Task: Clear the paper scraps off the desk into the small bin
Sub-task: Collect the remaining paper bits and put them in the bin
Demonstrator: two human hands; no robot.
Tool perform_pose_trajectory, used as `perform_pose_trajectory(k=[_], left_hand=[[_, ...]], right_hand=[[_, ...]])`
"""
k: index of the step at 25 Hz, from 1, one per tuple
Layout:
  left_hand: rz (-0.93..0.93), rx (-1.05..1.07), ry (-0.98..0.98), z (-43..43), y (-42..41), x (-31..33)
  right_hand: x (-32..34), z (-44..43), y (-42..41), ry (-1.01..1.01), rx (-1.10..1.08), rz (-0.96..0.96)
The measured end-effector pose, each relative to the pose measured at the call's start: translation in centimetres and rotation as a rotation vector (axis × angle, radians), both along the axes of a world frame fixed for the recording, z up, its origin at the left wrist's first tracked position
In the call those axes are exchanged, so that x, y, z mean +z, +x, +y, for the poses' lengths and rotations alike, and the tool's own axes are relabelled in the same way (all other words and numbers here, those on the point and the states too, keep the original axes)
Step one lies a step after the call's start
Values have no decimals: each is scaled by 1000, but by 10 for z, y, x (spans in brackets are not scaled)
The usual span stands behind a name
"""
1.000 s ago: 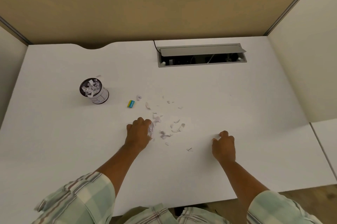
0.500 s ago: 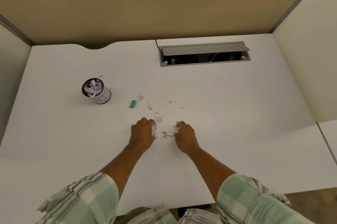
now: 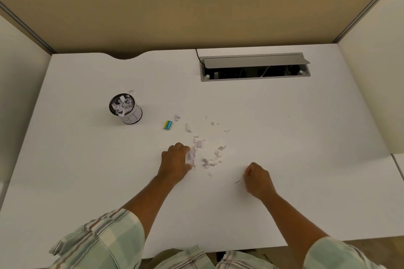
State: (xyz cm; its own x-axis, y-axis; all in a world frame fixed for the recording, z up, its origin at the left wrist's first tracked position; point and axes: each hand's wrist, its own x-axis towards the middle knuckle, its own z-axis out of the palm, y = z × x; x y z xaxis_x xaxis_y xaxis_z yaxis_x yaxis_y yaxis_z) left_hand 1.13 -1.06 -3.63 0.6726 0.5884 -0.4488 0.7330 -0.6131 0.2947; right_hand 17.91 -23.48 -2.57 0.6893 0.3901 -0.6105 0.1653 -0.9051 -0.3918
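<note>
Several white paper scraps (image 3: 207, 155) lie scattered in the middle of the white desk (image 3: 306, 159). My left hand (image 3: 176, 162) rests on the desk at the pile's left edge, fingers curled against a bunch of scraps. My right hand (image 3: 258, 180) is a closed fist on the desk, right of the pile and apart from it; whether it holds anything is hidden. A thin dark sliver (image 3: 237, 181) lies just left of that fist. The small mesh bin (image 3: 125, 108), stuffed with scraps, stands upright at the far left.
A small blue and yellow eraser (image 3: 168, 125) lies between the bin and the scraps. An open grey cable hatch (image 3: 254, 67) is set into the desk at the back. Partition walls close in the back and both sides.
My right hand went left to the pile beside my left hand, then pulled back right as a fist. My left hand has stayed at the pile's left edge.
</note>
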Motion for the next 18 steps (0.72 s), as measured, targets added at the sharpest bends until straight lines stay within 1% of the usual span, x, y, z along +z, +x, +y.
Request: perform_pose_trajectory(k=[4,8,11,13,16,18], left_hand=[[-13,12,-18,1,-2,1],[-15,12,-21,-1,-5,1],[-22,4,-1,-4,-6,-1],[-37,7,-7,-4,-5,-2],[-49,23,-44,-2,-2,-4],[-62,63,-75,3,2,-4]], right_hand=[[-11,30,-31,75,11,85],[-18,69,-50,140,-43,191],[-20,94,-53,182,-147,262],[-16,106,-50,268,-242,317],[-10,114,-39,344,-261,319],[-5,115,-26,358,-234,266]])
